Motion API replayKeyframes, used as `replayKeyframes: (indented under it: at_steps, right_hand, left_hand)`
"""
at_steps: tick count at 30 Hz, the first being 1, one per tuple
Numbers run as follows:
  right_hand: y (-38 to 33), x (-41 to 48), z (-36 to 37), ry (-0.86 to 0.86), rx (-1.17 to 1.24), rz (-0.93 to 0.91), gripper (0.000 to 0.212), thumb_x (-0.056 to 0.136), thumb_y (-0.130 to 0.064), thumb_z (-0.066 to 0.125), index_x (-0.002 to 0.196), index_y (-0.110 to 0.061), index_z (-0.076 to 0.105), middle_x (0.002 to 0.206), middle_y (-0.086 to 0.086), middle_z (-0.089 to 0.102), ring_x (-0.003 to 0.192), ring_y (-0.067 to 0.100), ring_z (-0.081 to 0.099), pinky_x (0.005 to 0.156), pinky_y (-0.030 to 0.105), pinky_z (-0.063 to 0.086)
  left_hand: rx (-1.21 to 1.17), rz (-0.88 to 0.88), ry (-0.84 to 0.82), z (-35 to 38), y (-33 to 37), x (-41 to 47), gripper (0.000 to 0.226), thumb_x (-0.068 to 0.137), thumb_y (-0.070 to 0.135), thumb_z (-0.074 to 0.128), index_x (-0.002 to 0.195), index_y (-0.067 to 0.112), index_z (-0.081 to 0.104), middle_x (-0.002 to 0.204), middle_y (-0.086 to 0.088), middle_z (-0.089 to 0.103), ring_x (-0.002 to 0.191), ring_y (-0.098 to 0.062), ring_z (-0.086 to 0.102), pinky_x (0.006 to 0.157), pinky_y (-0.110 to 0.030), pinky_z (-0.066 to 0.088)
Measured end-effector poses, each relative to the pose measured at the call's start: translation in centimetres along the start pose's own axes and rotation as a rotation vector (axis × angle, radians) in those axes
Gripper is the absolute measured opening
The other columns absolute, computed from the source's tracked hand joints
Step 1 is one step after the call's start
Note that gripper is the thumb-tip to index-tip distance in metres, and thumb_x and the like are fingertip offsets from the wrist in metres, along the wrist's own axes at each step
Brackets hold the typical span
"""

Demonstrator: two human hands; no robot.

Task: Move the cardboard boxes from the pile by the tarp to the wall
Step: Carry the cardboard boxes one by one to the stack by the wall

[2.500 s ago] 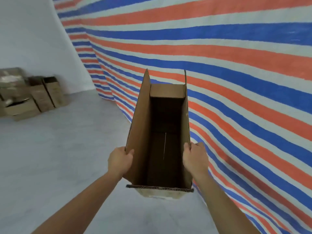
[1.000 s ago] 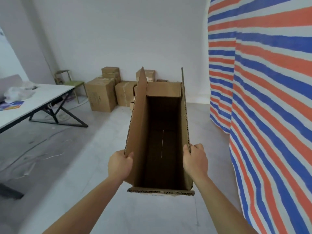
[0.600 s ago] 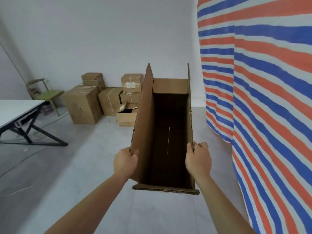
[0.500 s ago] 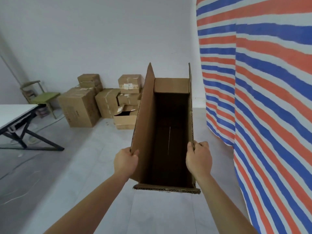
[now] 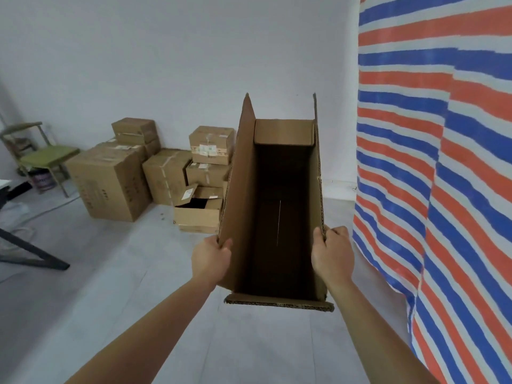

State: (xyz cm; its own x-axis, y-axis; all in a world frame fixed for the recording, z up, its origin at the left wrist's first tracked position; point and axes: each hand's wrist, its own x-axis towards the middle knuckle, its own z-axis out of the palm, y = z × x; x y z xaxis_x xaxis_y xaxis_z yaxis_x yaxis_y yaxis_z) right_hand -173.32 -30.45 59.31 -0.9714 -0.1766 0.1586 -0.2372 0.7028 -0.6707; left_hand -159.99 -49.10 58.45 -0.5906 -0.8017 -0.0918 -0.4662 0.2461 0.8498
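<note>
While both arms reach forward, an open cardboard box is held in the air between the two hands, its open top facing the camera and its dark interior visible down to the bottom seam. Left hand: closed on the near edge of the box's left side flap, thumb tip on the inner face and the remaining fingers hidden behind the panel. Right hand: closed on the near edge of the right side wall, thumb lying along the edge and fingers curled over the outer face. The box thus lies between the palms, pinched at both long sides. Background: a stack of cardboard boxes on the grey floor against the white wall; a green chair at far left; the striped tarp hanging at right, close beside the right hand.
</note>
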Motion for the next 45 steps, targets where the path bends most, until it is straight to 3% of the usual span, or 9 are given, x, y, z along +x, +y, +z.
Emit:
replayKeyframes:
  at_steps: [6,13,16,21,26,30,38,42,45]
  right_hand:
    - [-3.9,14.3,3.8,0.031,-0.111,0.029,0.038,0.107,-0.038,0.039,0.123,-0.012,0.062,0.128,0.006,0.057,0.072,0.005,0.035,0.062,0.008,0.026]
    - [-3.6,30.1,8.3,0.147,-0.171,0.125,0.043,0.107,-0.042,0.038,0.136,-0.016,0.055,0.137,0.004,0.055,0.120,0.019,0.054,0.088,0.015,0.028]
    - [-2.1,38.2,11.2,0.166,-0.200,0.147,0.043,0.106,-0.044,0.038,0.137,-0.019,0.053,0.137,0.003,0.055,0.121,0.019,0.054,0.100,0.022,0.040]
    - [1.1,53.4,14.7,0.182,-0.069,0.215,0.041,0.103,-0.047,0.041,0.124,-0.016,0.058,0.119,0.005,0.060,0.094,0.010,0.048,0.084,0.024,0.043]
    - [0.5,66.5,18.1,0.112,-0.082,0.192,0.037,0.106,-0.040,0.041,0.115,-0.011,0.062,0.109,0.004,0.050,0.090,0.012,0.049,0.075,0.026,0.039]
    - [-1.0,73.7,21.9,0.063,-0.076,0.160,0.037,0.106,-0.039,0.040,0.103,-0.011,0.064,0.106,0.003,0.050,0.087,0.018,0.057,0.073,0.030,0.043]
    - [-2.5,87.6,31.0,0.056,-0.147,0.246,0.034,0.106,-0.038,0.043,0.103,-0.010,0.062,0.108,0.002,0.051,0.082,0.015,0.057,0.072,0.025,0.042]
    - [-1.4,93.5,33.4,0.067,-0.219,0.311,0.031,0.106,-0.036,0.043,0.109,-0.010,0.061,0.107,0.005,0.050,0.068,0.008,0.042,0.067,0.020,0.035]
    - [1.3,96.3,34.1,0.023,-0.318,0.374,0.031,0.107,-0.033,0.041,0.121,-0.011,0.058,0.116,0.010,0.057,0.081,0.011,0.045,0.074,0.021,0.036]
  left_hand:
    - [0.043,0.058,-0.081,4.1,5.5,16.8,0.025,0.100,0.033,0.055,0.101,0.011,0.067,0.080,-0.006,0.071,0.072,-0.021,0.067,0.067,-0.038,0.058]
    - [0.135,0.170,-0.185,13.3,12.9,33.6,0.024,0.101,0.031,0.055,0.113,0.016,0.069,0.080,-0.001,0.069,0.073,-0.017,0.065,0.058,-0.027,0.047]
    - [0.108,0.163,-0.225,19.0,15.2,40.4,0.023,0.102,0.028,0.054,0.115,0.014,0.067,0.079,-0.002,0.068,0.070,-0.016,0.065,0.055,-0.025,0.048]
    - [0.090,0.068,-0.288,27.3,20.4,50.8,0.020,0.102,0.031,0.054,0.112,0.018,0.066,0.077,-0.001,0.069,0.068,-0.015,0.067,0.054,-0.025,0.048]
    - [0.038,-0.019,-0.325,31.8,24.5,61.2,0.007,0.100,0.031,0.056,0.100,0.029,0.063,0.084,-0.002,0.071,0.078,-0.020,0.071,0.076,-0.041,0.061]
    - [0.041,-0.058,-0.312,33.8,25.1,68.9,0.007,0.099,0.029,0.058,0.093,0.028,0.062,0.084,-0.005,0.072,0.081,-0.025,0.072,0.080,-0.049,0.060]
    - [0.039,-0.043,-0.413,40.7,25.3,87.0,0.011,0.099,0.029,0.058,0.095,0.024,0.067,0.081,-0.005,0.073,0.078,-0.027,0.072,0.077,-0.048,0.061]
    - [0.066,-0.015,-0.491,45.3,26.1,93.3,0.013,0.100,0.026,0.056,0.090,0.025,0.065,0.085,-0.003,0.071,0.077,-0.022,0.070,0.075,-0.042,0.061]
    - [0.129,0.014,-0.533,49.4,26.7,95.9,0.016,0.100,0.026,0.056,0.099,0.016,0.069,0.082,-0.004,0.071,0.071,-0.018,0.068,0.061,-0.033,0.057]
